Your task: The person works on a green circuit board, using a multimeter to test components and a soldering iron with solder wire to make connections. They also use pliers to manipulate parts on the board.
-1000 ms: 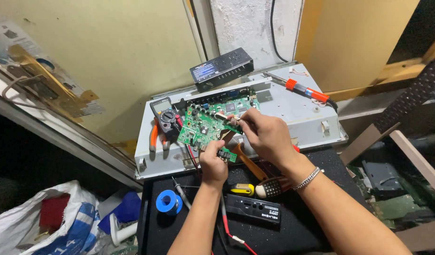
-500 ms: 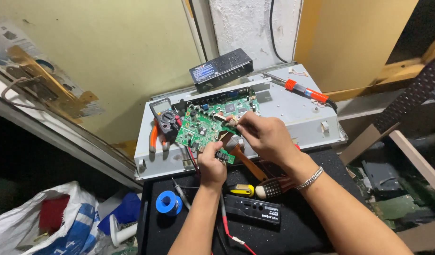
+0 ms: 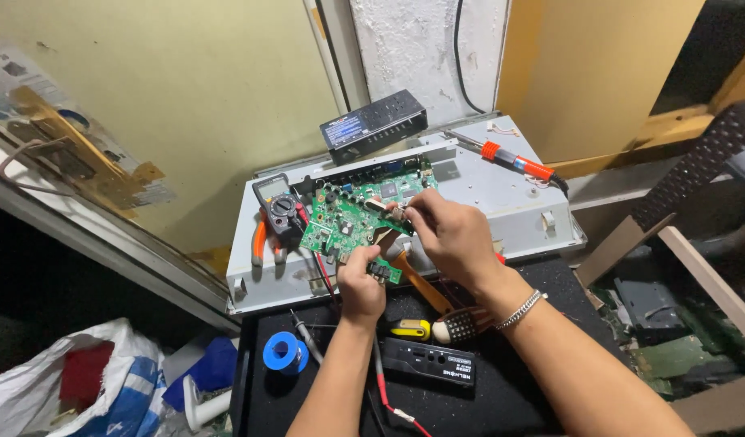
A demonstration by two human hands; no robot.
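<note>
Green was the one circuit board (image 3: 346,224) you worked on, tilted above the grey metal chassis (image 3: 502,198) near its left end. Your left hand (image 3: 361,283) had its fingers clamped on the board's near edge; your right hand (image 3: 451,235) pinched a small part at the board's right edge, though what it gripped was too small to make out. One multimeter (image 3: 280,206) and one pair of orange-handled pliers (image 3: 260,240) lay at the chassis's left end, one orange-handled soldering iron (image 3: 514,160) toward its far right corner, one black box (image 3: 374,125) beyond its far edge. On the black tabletop (image 3: 526,388) sat one blue roll (image 3: 284,354) near the left edge and one flat black device (image 3: 428,364) in the middle. Your arms hid part of the tabletop. Yellow wall stood behind; bags crowded the floor at left.
</note>
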